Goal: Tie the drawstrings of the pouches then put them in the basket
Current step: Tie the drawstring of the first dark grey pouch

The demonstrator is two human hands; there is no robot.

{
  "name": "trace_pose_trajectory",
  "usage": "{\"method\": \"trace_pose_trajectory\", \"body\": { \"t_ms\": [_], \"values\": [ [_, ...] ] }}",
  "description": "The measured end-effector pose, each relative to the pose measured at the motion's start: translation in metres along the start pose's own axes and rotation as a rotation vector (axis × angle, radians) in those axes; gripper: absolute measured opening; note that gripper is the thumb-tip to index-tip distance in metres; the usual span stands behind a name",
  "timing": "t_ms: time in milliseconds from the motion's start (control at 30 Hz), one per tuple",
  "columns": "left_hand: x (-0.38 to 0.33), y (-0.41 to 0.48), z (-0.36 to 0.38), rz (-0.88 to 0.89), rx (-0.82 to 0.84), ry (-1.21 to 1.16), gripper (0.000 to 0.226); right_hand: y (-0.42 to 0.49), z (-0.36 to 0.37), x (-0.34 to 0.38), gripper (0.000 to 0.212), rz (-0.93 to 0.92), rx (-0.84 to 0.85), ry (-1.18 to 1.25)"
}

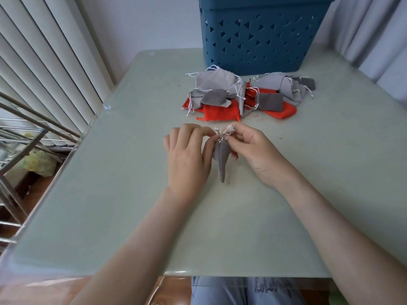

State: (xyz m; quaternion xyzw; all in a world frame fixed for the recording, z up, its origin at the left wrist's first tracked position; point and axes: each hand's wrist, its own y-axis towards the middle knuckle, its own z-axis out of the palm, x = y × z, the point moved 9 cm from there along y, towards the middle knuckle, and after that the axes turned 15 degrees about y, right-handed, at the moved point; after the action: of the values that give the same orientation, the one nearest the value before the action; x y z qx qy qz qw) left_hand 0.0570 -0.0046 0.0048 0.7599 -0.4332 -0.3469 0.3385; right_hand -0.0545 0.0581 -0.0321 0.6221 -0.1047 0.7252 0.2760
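A small dark grey pouch (222,160) hangs between my hands over the middle of the table, its mouth gathered at the top. My left hand (187,155) pinches its white drawstring (220,134) from the left. My right hand (248,146) pinches the other string end from the right, with a small loop showing above its fingers. Farther back lies a pile of pouches (242,95), light grey, dark grey and red, with loose white strings. Behind the pile stands the blue basket (262,34) with triangular holes.
The pale green table (110,194) has a glass edge along the left and front. A metal rack (26,137) and white blinds are off the left side. Curtains hang at the right. My knees show below the front edge.
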Motion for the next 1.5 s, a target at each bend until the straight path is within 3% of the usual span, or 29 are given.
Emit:
{"method": "trace_pose_trajectory", "body": {
  "t_ms": [100,233,533,767,967,1100,1333,1500],
  "values": [
    [-0.005,0.000,0.001,0.059,0.012,0.008,0.012,0.001,-0.001,-0.002,0.014,0.015,-0.003,0.004],
    [-0.006,0.001,0.005,0.088,0.036,0.010,0.015,0.000,-0.003,-0.003,0.029,0.025,-0.023,0.012],
    [-0.012,0.001,0.007,0.167,0.047,0.139,0.011,0.000,-0.008,-0.006,0.023,0.065,-0.085,-0.056],
    [-0.010,-0.001,0.018,0.152,0.135,0.145,0.013,-0.002,-0.019,0.005,0.011,-0.002,-0.183,-0.376],
    [0.011,-0.005,0.040,-0.138,0.416,-0.250,0.017,-0.005,-0.017,0.012,0.004,-0.039,-0.175,-0.473],
    [0.008,-0.005,0.044,-0.189,0.522,-0.337,0.007,-0.006,-0.014,0.016,0.012,-0.066,-0.158,-0.460],
    [0.017,-0.006,0.045,-0.233,0.489,-0.302,0.007,-0.006,-0.012,0.015,0.012,-0.060,-0.138,-0.439],
    [0.008,-0.007,0.040,-0.079,0.394,-0.164,0.028,-0.005,-0.012,0.015,0.013,-0.071,-0.136,-0.450]
  ]
}}
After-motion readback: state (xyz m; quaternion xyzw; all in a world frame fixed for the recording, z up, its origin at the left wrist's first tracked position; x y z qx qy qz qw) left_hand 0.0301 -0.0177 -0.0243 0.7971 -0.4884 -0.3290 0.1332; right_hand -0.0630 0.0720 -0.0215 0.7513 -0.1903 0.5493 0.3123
